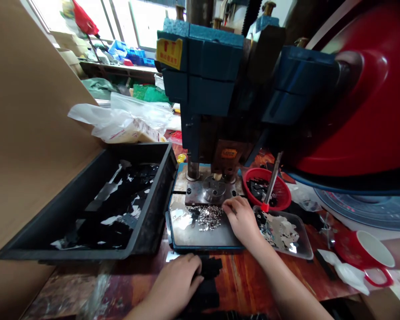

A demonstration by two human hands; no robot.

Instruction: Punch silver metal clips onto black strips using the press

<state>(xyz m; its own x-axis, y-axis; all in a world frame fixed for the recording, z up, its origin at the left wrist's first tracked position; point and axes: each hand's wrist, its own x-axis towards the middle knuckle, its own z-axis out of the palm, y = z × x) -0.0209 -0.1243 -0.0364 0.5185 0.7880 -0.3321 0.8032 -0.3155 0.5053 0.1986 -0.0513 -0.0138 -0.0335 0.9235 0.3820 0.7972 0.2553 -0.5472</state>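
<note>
Left hand (176, 282): curled beside the dark strips (210, 284) on the table (243, 271), thumb and forefinger slightly apart; cannot tell if pinching anything.
Right hand (242, 218): bent at the right edge of the small metal pieces (210, 218), fingertips drawn together; cannot tell if gripping 1 of them.
Small metal pieces: heaped loosely on the press bed (203, 239), in front of the die block (213, 192).
Press (206, 66): blue, above the die block, with 1 yellow label on the upper left.
Black bin (133, 253): left of the press bed, holding dark and silvery scraps.
Red basket (285, 191): behind the clear tray (308, 249), under a slanting rod (273, 180).
</note>
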